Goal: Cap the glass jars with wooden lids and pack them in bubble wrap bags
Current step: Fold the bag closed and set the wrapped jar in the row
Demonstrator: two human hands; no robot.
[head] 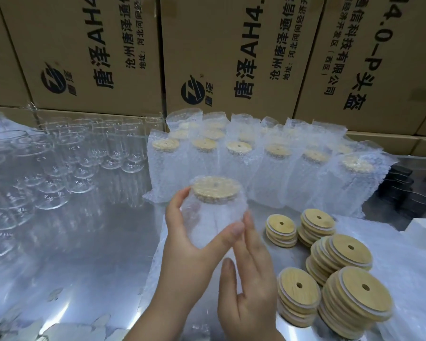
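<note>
My right hand (251, 289), nearest, lies open, straight fingers touching the bagged jar (214, 217). My left hand (192, 242) grips the jar above the bench; its long axis tilts away from me, toward the packed jars (276, 173) at the far edge.

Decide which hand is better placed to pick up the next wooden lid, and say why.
Right. The right hand only touches the bagged jar, next to the lid stacks; the left hand grips that jar and is farther from them.
</note>
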